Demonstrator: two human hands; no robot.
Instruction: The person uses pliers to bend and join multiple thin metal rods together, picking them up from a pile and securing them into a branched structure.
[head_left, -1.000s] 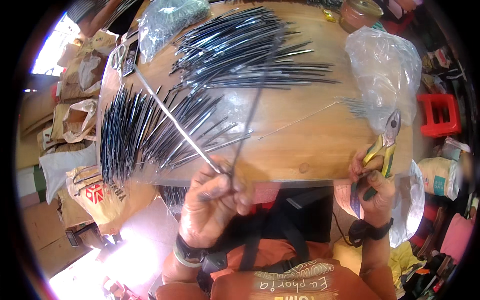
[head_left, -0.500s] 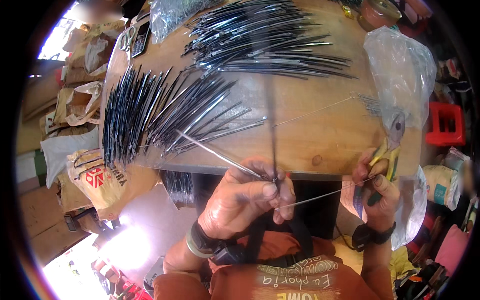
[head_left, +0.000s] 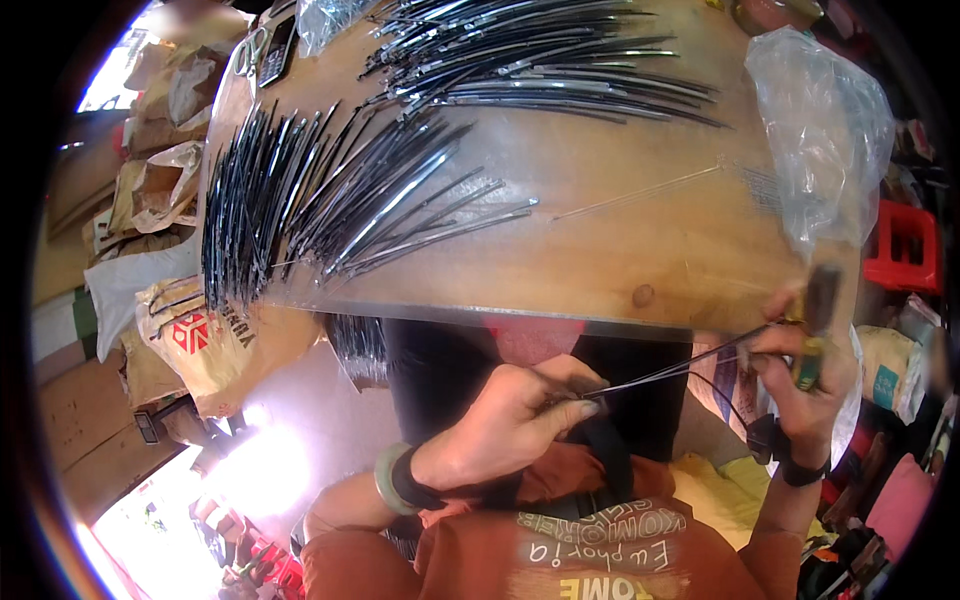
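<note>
Here's your left hand [head_left: 530, 412], thumb and fingers pinching one end of the thin dark strips [head_left: 672, 374], and they stretch out taut-looking over your lap, just on your side of the table [head_left: 640, 240] edge. Over to your right hand [head_left: 808, 400]: fingers curled round the yellow-and-green-handled pliers [head_left: 822, 295], with the strips' far end right at your fingertips. That tool is a blur, so whether its jaws are closed, I can't tell you. On the tabletop, a dense fan of black strips [head_left: 250, 205] lies at your left, a bigger pile [head_left: 540, 70] sits farther off, and a thin wire [head_left: 640, 193] slants toward the clear plastic bag [head_left: 825, 140] on your right. Scissors [head_left: 252, 52] rest by the far left edge.
</note>
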